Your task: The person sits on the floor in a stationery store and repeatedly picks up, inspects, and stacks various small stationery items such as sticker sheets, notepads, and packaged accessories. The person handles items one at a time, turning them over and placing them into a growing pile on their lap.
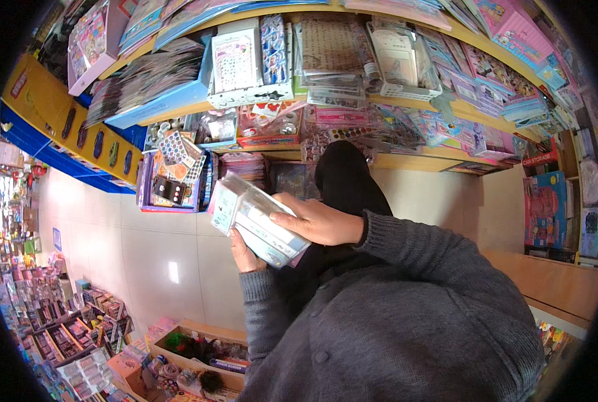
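Observation:
A thick stack of clear-wrapped stationery packets (266, 221) lies tilted between my two hands, in front of my black-trousered knee. My left hand (246, 254) grips the stack from its lower left side, the thumb at its edge. Across the upper right side rests my right hand (319, 221), fingers and thumb closed on the packets. The undersides of the packets are hidden. Left of the stack, a dark smartphone (170, 190) lies on sticker sheets (182, 153) in a purple bin (144, 201) on the floor.
Wooden shelves (419, 162) ahead hold bins of stickers and packets, including a white patterned basket (251, 96) and a blue box (158, 108). A yellow and blue toy-car display (85, 135) stands left. Cardboard trays of small goods (193, 359) are at lower left, a boxed toy (545, 208) at right.

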`<state>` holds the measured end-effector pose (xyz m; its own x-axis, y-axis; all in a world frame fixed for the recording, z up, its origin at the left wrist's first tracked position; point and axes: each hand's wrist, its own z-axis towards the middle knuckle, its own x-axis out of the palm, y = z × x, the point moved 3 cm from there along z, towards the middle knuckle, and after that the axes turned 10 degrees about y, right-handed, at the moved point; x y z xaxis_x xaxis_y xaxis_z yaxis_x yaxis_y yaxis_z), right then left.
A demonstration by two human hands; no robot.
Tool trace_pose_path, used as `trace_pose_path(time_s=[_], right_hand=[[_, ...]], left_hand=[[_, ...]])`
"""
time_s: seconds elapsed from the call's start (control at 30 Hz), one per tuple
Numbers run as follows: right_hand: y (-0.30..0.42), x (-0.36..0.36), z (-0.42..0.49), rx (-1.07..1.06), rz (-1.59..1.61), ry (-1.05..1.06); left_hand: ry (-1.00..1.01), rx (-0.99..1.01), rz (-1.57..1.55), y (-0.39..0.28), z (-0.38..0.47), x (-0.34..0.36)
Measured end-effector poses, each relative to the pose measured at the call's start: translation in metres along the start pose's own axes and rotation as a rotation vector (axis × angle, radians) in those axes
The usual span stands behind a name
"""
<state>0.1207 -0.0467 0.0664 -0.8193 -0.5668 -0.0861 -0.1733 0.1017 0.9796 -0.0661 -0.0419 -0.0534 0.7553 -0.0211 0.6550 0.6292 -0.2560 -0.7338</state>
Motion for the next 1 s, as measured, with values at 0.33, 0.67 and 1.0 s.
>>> trace_pose_path(time_s=[0.33,0.67,1.0], right_hand=[[-0.075,-0.023,0.006,-0.173,0.267,-0.127],[-0.029,-0.212,-0.006,-0.023,-0.946,-0.946],[-0.084,-0.319,0.054,0.605,-0.858,-0.926]], left_hand=[[0.005,-0.205,0.008,0.001,0.006,0.034],[-0.023,-0.382,-0.156,0.048,0.005,0.022],[0.064,-0.404,-0.163,0.068,0.000,0.010]])
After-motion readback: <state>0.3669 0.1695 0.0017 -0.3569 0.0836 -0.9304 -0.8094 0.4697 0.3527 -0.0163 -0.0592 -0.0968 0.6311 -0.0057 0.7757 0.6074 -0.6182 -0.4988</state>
